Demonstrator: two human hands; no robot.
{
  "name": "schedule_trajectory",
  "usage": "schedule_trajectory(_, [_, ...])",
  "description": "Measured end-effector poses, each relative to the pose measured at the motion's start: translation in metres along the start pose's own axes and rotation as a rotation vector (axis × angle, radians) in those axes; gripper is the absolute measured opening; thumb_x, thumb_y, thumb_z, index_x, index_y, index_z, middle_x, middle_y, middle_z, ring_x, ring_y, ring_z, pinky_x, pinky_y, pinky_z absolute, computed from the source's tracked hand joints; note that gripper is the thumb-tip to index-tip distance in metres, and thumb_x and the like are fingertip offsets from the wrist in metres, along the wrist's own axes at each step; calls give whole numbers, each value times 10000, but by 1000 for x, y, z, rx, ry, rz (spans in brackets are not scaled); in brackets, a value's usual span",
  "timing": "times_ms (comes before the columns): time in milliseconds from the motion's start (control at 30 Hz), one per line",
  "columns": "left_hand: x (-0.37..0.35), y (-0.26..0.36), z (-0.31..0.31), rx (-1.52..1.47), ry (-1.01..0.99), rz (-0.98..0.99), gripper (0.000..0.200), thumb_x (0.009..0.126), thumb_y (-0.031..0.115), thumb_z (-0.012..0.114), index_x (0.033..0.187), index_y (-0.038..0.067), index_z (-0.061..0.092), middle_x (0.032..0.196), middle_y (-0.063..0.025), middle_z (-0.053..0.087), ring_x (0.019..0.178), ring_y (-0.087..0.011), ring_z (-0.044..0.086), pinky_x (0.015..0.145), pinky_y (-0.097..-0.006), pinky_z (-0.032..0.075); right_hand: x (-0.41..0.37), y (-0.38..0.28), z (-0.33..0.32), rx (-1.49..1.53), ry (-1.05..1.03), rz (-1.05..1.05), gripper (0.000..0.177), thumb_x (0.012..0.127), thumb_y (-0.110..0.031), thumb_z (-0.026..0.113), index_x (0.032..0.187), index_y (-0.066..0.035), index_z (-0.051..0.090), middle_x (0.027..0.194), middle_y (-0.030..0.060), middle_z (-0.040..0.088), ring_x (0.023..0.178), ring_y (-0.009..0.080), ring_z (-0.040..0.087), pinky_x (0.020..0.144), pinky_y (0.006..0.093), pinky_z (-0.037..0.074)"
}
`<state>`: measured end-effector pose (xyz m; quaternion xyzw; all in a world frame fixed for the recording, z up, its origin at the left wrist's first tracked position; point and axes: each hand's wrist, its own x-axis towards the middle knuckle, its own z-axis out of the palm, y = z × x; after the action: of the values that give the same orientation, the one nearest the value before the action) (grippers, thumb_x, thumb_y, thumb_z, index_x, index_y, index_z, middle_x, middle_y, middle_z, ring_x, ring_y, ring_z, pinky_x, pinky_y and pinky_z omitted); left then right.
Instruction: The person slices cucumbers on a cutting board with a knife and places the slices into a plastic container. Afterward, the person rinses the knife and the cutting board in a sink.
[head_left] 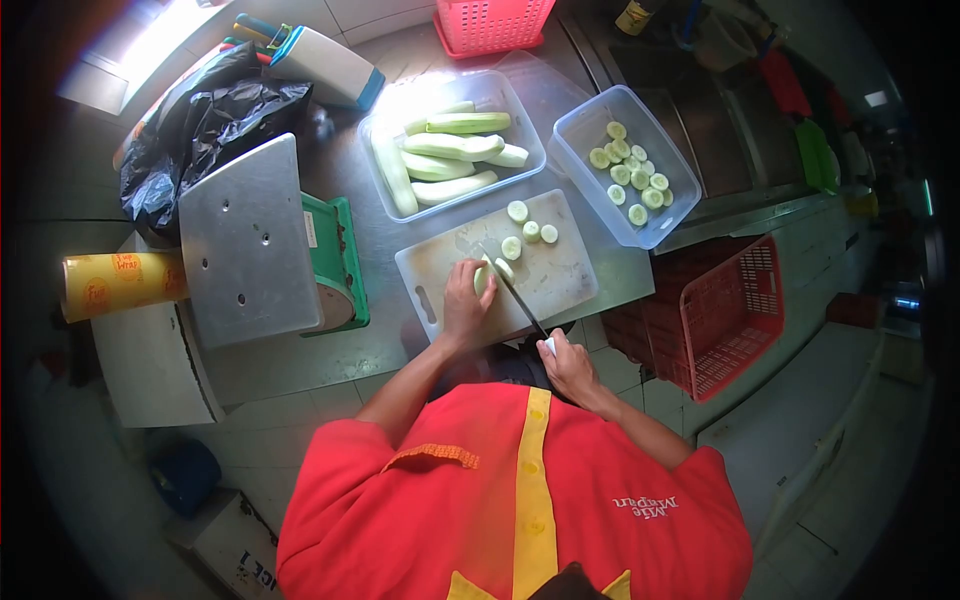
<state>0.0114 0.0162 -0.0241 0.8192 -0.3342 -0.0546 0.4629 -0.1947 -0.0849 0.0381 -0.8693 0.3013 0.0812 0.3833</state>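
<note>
My right hand is wrapped round the white handle of a knife, whose blade slants across the cutting board. With closed fingers, my left hand holds down a short piece of peeled cucumber beside the blade. One cut slice leans on the blade's other side. Several more round slices lie on the upper part of the board. Behind it, a clear plastic tub holds several whole peeled cucumbers. To the right, another clear tub contains cut slices.
Left of the board stands a green scale with a metal plate. A black plastic bag, a knife holder and a wrap roll are beyond it. A red crate sits below the table's right edge; a pink basket stands behind.
</note>
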Motion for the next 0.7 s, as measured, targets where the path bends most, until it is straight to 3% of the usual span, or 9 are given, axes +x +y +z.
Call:
schedule_trajectory(367, [0,-2,2,-19,-5,-9,258,838,76,687,1057,14,565,1032,-168,583,968,-371,593,842,-452,484,0,-3,5,-39,-52,42,318,1020,-322,502,982,-12,441,696,292,629,706,519,616,635,609,472])
schedule_trajectory(533, [-1,-2,2,-23,-6,-25,249,845,77,681,1056,14,566,1027,-173,580,968,-373,590,845,-453,483,36,8,34,-35,-32,39,320,1006,-326,520,999,-9,480,716,300,635,722,528,616,642,618,477])
schedule_trajectory(667, [-1,2,-5,-38,-34,-30,283,849,96,682,1097,17,571,1054,-176,572,980,-374,585,857,-452,482,70,10,37,135,-21,20,419,997,-413,511,941,0,550,858,301,652,876,502,624,737,575,469])
schedule_trajectory(700, [-1,4,-8,-34,-36,-2,316,850,106,683,1132,20,568,1069,-176,568,995,-372,581,866,-451,481,79,10,26,146,-145,85,465,990,-450,506,910,4,567,916,299,650,937,491,612,765,556,459])
